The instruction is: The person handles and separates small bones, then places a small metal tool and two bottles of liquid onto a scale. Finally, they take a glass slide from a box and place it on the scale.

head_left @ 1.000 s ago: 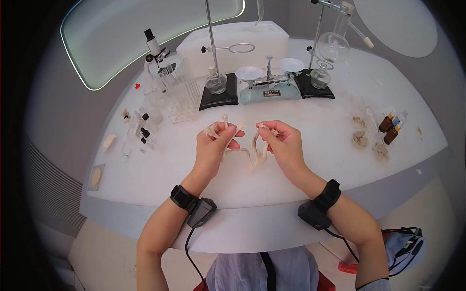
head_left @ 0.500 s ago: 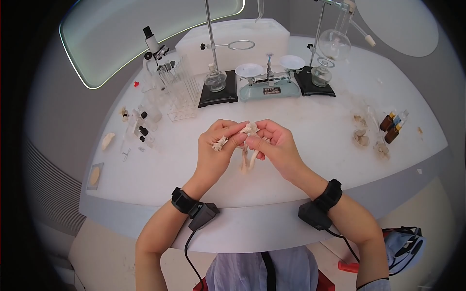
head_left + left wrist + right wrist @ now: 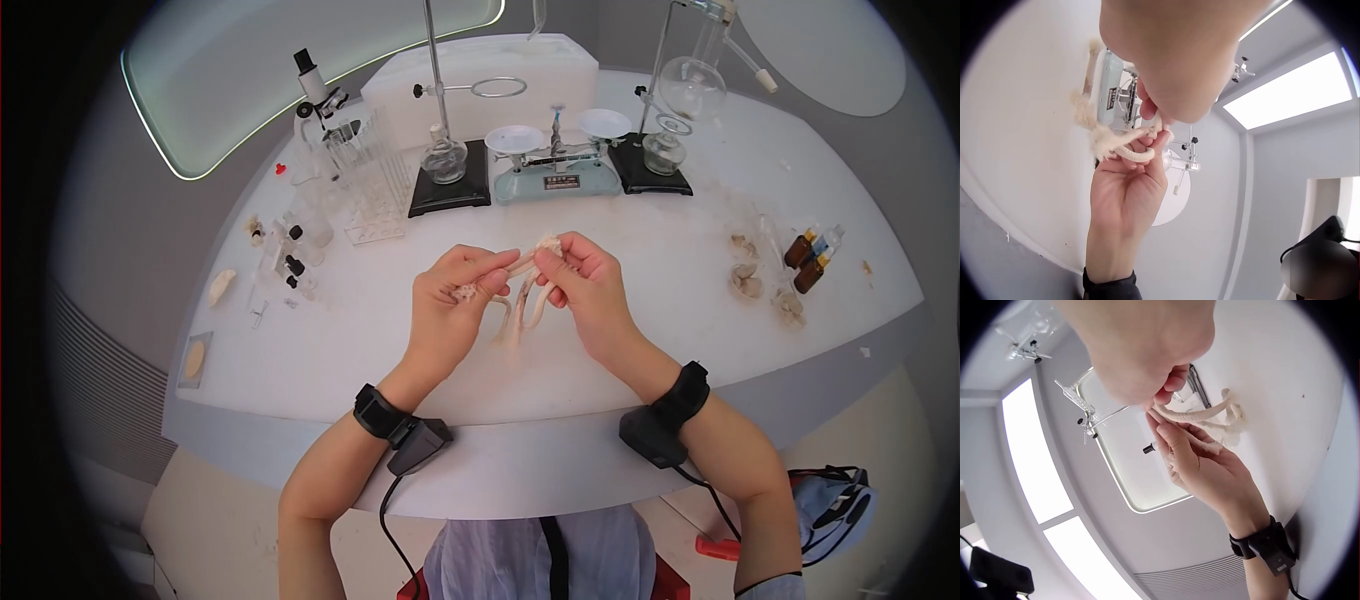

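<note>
Cream cotton wicks [image 3: 525, 300] with frayed ends hang in loops between the two hands, above the white table [image 3: 400, 385]. My right hand [image 3: 597, 295] pinches one near its fluffy end [image 3: 549, 243] between thumb and fingers. Opposite it, my left hand [image 3: 450, 305] holds the strand lower down with thumb and forefinger, and another frayed tuft [image 3: 465, 293] pokes out by its palm. In the left wrist view, a looped wick [image 3: 1138, 154] crosses the right hand's fingers. In the right wrist view, strands [image 3: 1200, 415] trail past the left hand's fingers.
Ahead stand a pan balance [image 3: 556, 182] and two black-based stands with glass lamps [image 3: 443, 160]. To the left are a test tube rack [image 3: 375, 232], a microscope [image 3: 318, 85] and dropper bottles [image 3: 295, 265]. Brown bottles [image 3: 812, 272] and brownish clumps [image 3: 746, 280] lie right.
The hands came together over a frayed end, then drew slightly apart. My right hand has moved up and right with that end; the left hand's fingers are now farther along the strand.
</note>
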The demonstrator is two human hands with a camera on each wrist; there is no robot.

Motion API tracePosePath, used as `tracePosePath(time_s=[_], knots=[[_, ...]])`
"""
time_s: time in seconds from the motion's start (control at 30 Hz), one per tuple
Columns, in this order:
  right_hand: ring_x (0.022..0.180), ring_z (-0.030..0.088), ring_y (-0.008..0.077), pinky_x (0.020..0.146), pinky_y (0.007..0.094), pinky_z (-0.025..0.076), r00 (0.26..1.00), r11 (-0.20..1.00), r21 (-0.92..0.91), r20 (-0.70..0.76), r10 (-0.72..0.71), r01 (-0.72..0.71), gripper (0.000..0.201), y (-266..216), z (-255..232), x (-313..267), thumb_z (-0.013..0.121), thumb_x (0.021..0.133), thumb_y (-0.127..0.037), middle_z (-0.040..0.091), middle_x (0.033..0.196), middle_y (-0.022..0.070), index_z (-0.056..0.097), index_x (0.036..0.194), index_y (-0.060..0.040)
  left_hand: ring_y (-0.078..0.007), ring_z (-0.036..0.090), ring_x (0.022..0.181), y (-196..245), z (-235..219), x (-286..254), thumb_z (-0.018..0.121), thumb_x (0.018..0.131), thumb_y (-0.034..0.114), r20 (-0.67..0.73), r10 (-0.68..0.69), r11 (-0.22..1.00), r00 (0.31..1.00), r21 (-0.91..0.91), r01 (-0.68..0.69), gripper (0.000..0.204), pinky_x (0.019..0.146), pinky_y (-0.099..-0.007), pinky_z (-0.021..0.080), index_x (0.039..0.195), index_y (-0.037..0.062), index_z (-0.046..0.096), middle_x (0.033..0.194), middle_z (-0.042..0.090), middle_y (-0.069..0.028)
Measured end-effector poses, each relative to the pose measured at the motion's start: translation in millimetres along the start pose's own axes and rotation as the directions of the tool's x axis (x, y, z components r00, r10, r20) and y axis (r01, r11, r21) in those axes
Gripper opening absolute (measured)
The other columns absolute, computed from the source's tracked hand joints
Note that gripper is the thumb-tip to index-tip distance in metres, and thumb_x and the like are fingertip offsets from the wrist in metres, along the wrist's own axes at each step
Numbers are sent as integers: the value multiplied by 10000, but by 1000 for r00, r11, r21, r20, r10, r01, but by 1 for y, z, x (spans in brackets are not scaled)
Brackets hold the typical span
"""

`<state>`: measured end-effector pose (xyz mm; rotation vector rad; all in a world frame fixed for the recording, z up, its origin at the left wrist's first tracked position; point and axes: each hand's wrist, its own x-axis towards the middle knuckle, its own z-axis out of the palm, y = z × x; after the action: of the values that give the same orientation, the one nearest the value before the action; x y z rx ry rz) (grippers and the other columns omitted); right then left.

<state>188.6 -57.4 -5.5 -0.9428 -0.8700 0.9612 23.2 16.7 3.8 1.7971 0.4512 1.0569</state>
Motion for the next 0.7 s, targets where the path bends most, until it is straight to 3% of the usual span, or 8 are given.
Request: tracePosePath(time_s=[0.17,0.23,0.37,0.43,0.53,0.6,0.67,0.7], knots=[[586,474,17,528,167,380,994,998,-3,-88,-63,63,122,2,-10,7,654,953,-163,605,746,-15,633,946,-43,-112,622,820,-19,-6,6,656,924,66,-69,-141,986,988,-103,133,201,750,-229,484,1099,-5,723,973,647,-47],[597,490,18,535,168,391,993,998,-16,-97,-64,63,120,2,-9,6,654,952,-158,609,752,-13,636,950,-40,-111,607,875,-24,-11,7,666,921,92,-163,-311,948,936,24,319,254,803,-233,464,1156,-3,690,1051,647,-50],[650,536,20,567,184,436,993,981,-153,15,-118,119,127,3,-4,4,653,950,-150,634,778,-11,640,966,-24,-115,583,989,-11,-11,9,661,928,126,-227,-78,987,971,123,108,363,884,-257,442,1269,14,609,1159,628,-54],[666,548,20,577,189,449,988,976,-167,84,-128,141,131,3,-3,2,654,949,-149,643,787,-10,641,970,-20,-119,547,1083,4,-6,8,634,947,160,167,23,994,986,104,-41,440,945,-285,425,1351,19,527,1230,598,-60],[667,546,17,579,193,450,987,973,-189,122,-109,131,144,0,0,0,657,947,-157,648,792,-10,640,975,-17,-166,601,1069,6,5,-2,630,939,137,322,-72,997,944,18,70,434,916,-289,461,1352,49,532,1181,638,-92],[663,548,22,580,191,449,990,974,-187,91,-112,127,154,0,-2,1,669,938,-156,642,781,-10,644,997,-16,-145,621,949,-1,3,-2,575,971,140,306,-53,998,951,58,37,343,844,-271,470,1299,44,556,1059,651,-78],[656,551,30,581,190,448,993,979,-165,34,-117,121,160,-4,-1,0,677,933,-155,638,777,-10,646,1007,-16,-106,583,842,3,-7,2,522,1012,194,317,-360,933,877,136,334,274,795,-269,444,1229,32,564,960,618,-14],[650,554,37,581,190,447,993,983,-145,-23,-119,115,168,-5,0,0,684,927,-155,634,774,-10,649,1016,-17,-106,583,842,-2,-7,2,522,1012,194,316,-359,933,878,136,333,274,795,-269,444,1229,32,564,960,618,-14]])
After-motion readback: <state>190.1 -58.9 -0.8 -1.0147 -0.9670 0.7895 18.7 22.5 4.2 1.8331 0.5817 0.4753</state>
